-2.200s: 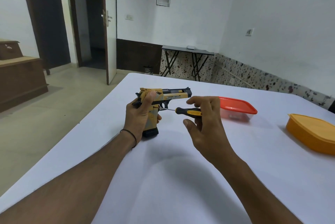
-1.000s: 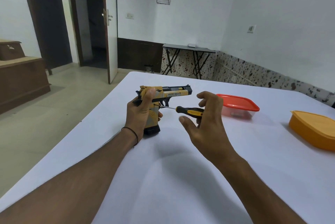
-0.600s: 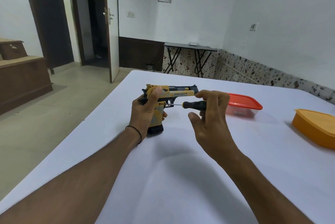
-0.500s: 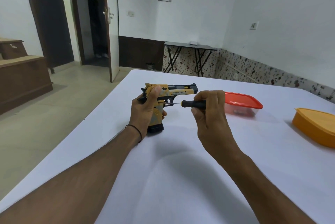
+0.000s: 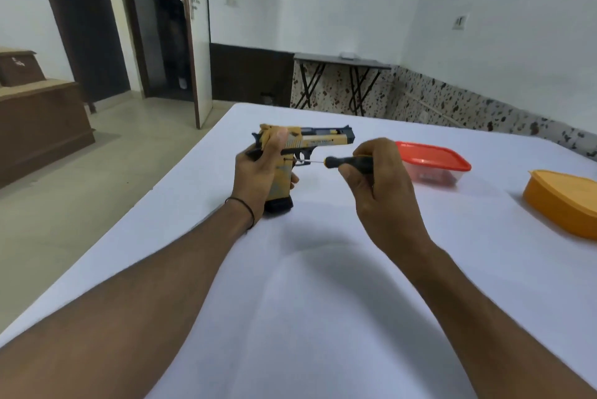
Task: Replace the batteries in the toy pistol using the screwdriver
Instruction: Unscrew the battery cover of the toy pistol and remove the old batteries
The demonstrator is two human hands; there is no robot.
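Toy pistol (image 5: 323,141) upright on the white table (image 5: 323,301), butt down, barrel pointing right. Gripped round the handle by the left hand (image 5: 258,172), thumb up along the rear. Probably light, hollow hard plastic: stiff, smooth, apt to twist under a push, so best clamped at the handle with the butt braced on the table. Right hand (image 5: 378,179) curled round the black handle of the screwdriver (image 5: 349,161), thin tip by the trigger guard; whether seated in a screw, impossible to tell. Calls for straight, gentle pressure. 1 red-lidded box (image 5: 433,159) and 1 orange box (image 5: 565,198) off to the right.
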